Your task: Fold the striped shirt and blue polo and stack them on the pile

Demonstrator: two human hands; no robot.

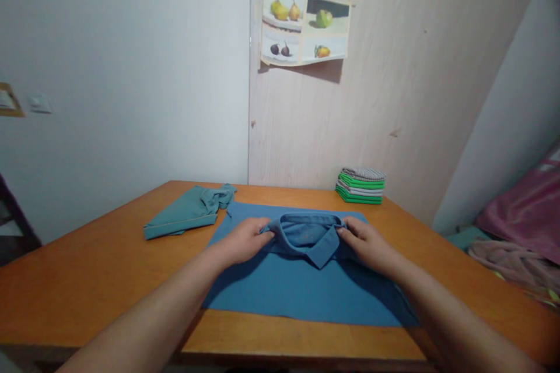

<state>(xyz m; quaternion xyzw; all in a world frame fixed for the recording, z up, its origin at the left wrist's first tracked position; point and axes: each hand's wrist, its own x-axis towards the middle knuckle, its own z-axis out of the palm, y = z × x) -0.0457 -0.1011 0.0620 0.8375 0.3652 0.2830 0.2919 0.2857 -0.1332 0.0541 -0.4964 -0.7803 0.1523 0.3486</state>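
A blue collared shirt [301, 294] lies spread over the middle of the table, its lower edge toward me. Its collar [321, 250] is lifted a little off the cloth, the neck opening facing up. My left hand [247, 239] pinches the shirt at the left side of the collar. On the other side, my right hand [365, 242] grips the fabric beside the collar's right end, thumb on top. Parts of the fingers of both hands are hidden behind the cloth.
A green-grey garment [186, 213], partly crumpled, lies at the table's back left. At the back right stands a stack of folded green, white and striped cloths [361, 186]. The wooden table [109, 280] meets a wall with fruit pictures [306, 29]. Pink bedding [525, 210] is off to the right.
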